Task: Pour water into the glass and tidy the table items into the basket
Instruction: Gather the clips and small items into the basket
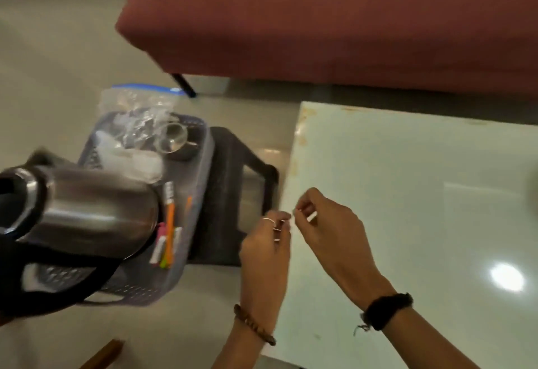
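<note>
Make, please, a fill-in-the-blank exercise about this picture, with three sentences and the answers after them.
1. The steel kettle lies on its side in the grey ____ beside the table.
2. The markers lie in the basket, next to the kettle's ____ end.
3. The right hand wears a black band on its wrist; the left hand wears a ____ bracelet.

Missing words: basket; bottom; beaded
</note>
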